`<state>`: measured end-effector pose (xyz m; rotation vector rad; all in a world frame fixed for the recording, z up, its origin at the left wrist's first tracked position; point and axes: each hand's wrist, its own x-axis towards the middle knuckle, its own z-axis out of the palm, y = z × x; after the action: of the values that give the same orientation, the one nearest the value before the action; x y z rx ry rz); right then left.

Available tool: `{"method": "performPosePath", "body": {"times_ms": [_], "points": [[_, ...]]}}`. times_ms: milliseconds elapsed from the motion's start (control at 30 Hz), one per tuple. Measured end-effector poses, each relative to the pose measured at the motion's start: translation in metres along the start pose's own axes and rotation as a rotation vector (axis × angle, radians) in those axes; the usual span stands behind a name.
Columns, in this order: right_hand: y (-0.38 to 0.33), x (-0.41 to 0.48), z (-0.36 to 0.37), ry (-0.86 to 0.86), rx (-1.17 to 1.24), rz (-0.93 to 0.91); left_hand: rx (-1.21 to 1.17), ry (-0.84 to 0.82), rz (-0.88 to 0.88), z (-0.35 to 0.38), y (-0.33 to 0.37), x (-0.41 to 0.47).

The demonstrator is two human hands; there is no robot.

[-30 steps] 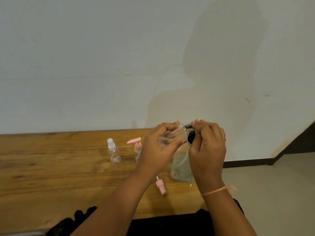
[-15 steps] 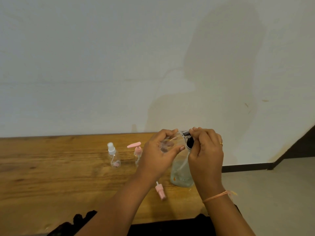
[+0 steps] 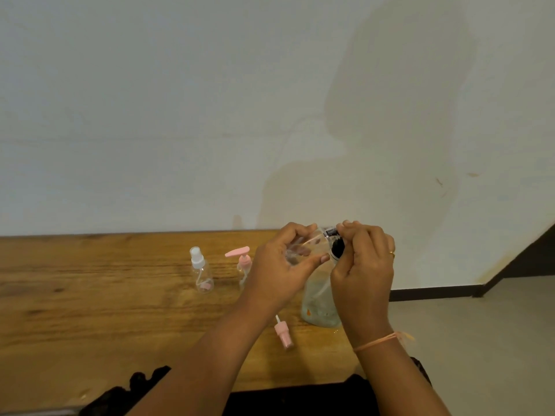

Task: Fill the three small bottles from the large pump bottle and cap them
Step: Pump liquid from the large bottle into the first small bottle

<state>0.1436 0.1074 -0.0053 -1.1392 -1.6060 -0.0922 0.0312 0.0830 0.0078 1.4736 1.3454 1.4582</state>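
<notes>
While left hand grips small bottle | right hand apparently pinches pump

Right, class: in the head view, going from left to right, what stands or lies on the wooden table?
White-capped spray bottle → pink-pump bottle → loose pink cap → large pump bottle.
</notes>
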Motion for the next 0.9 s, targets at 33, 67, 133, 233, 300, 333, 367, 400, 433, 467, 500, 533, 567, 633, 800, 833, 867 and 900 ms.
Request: {"method": "performPosePath", "body": {"times_ms": [33, 67, 133, 233, 300, 333, 367, 400, 433, 467, 500, 533, 567, 633, 800, 833, 867, 900], "points": [[0.001, -0.001, 0.001, -0.001, 0.001, -0.002, 0.007, 0.001, 0.003, 0.000, -0.001, 0.000], [0.000, -0.001, 0.001, -0.002, 0.002, -0.002, 0.005, 0.004, 0.007, 0.000, -0.001, -0.001], [0.000, 0.002, -0.001, -0.014, 0.007, 0.003, -0.023, 0.010, 0.006, 0.001, -0.001, -0.001], [-0.001, 0.010, -0.009, -0.046, 0.009, -0.018, -0.072, 0.003, 0.014, 0.002, 0.001, -0.001], [0.000, 0.016, -0.013, -0.075, -0.008, -0.041, -0.077, -0.005, 0.028, 0.000, 0.002, 0.000], [0.001, 0.018, -0.015, -0.087, -0.013, -0.047, -0.069, -0.008, 0.033, 0.000, 0.002, 0.001], [0.000, 0.018, -0.015, -0.096, -0.014, -0.049, -0.057, -0.010, 0.036, -0.001, 0.002, 0.002], [0.000, 0.018, -0.014, -0.100, -0.010, -0.046, -0.042, -0.009, 0.040, -0.002, 0.001, 0.002], [0.000, 0.017, -0.013, -0.099, -0.004, -0.041, -0.029, -0.007, 0.042, -0.002, 0.001, 0.003], [0.000, 0.016, -0.012, -0.094, 0.002, -0.037, -0.019, -0.005, 0.040, -0.002, 0.000, 0.003], [0.001, 0.014, -0.011, -0.089, 0.007, -0.037, -0.006, -0.006, 0.034, -0.002, -0.001, 0.003], [0.002, 0.013, -0.010, -0.088, 0.008, -0.042, 0.012, -0.008, 0.023, -0.003, -0.002, 0.003], [0.003, 0.011, -0.008, -0.093, 0.001, -0.049, 0.029, -0.014, 0.007, -0.003, -0.002, 0.003], [0.004, 0.009, -0.005, -0.102, -0.029, -0.045, 0.036, -0.024, -0.019, -0.004, -0.002, 0.003], [-0.001, 0.009, -0.010, -0.107, -0.035, -0.015, 0.052, -0.017, -0.001, -0.004, 0.002, 0.000], [-0.003, 0.010, -0.012, -0.108, -0.031, -0.013, 0.043, -0.017, 0.005, -0.003, 0.002, -0.001], [-0.004, 0.011, -0.014, -0.110, -0.026, -0.008, 0.032, -0.016, 0.011, -0.004, 0.002, -0.001], [-0.005, 0.012, -0.016, -0.109, -0.020, -0.005, 0.025, -0.016, 0.019, -0.004, 0.003, -0.002]]}}
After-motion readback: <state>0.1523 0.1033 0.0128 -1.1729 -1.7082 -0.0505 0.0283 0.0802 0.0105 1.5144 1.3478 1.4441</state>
